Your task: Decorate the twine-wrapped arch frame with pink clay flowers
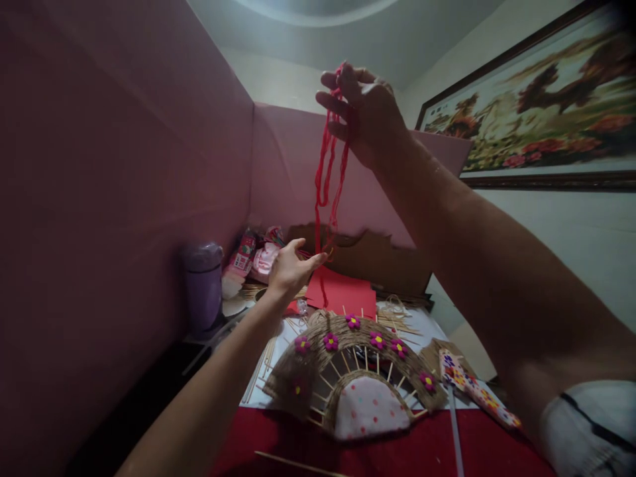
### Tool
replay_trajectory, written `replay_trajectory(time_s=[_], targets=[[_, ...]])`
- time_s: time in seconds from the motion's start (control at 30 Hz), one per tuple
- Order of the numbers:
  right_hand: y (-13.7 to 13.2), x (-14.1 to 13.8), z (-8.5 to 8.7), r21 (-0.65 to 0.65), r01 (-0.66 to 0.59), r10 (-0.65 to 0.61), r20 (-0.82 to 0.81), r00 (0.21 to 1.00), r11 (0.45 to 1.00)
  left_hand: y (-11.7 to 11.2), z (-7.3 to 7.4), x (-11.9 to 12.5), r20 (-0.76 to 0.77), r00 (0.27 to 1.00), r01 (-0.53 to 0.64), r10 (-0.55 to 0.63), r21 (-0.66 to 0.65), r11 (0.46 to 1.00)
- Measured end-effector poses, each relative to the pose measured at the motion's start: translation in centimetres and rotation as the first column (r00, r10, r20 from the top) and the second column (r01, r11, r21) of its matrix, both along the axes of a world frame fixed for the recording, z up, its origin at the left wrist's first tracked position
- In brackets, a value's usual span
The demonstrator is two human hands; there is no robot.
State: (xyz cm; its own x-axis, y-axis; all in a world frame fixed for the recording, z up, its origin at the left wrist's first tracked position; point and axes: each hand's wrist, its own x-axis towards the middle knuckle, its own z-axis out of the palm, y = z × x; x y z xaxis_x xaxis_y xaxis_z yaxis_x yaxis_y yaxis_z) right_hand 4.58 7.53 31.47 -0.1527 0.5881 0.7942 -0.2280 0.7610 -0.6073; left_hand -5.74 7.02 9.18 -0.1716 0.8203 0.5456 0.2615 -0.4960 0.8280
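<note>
High in front of me, my right hand (pixel 365 109) pinches a looped hank of red yarn (pixel 318 182), whose strands hang down. My left hand (pixel 293 265) is lower, thumb and fingers apart, at the bottom of the strands; a finger appears to touch them. One strand hangs on below it. Under both hands a fan (pixel 368 331) made of sticks and brown twine leans on the table. Purple flowers with yellow centres dot its twine band, and white dotted cloth (pixel 370 407) covers its base.
Red paper (pixel 342 291) and thin sticks (pixel 405 321) lie behind the fan. A purple cup (pixel 203 288) stands left, beside pink packages (pixel 265 258). To the right lies a flower-patterned piece (pixel 479 391). A stick (pixel 298 464) lies on the red cloth in front. Pink panels (pixel 288 159) enclose the table.
</note>
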Motion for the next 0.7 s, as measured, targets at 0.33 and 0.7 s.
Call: replay_trajectory(time_s=[0.33,0.7], targets=[[2.7,3.9,-1.6,-0.113,0.11,-0.122,-0.108,0.987,0.988,0.3,0.7,-1.4,0.289,0.924,0.302,-0.25,-0.15,0.941],[8.7,2.7,-9.2,-0.29,0.316,-0.29,0.13,0.948,0.903,4.6,4.1,-4.3,0.277,0.955,0.138,-0.108,-0.09,0.986]])
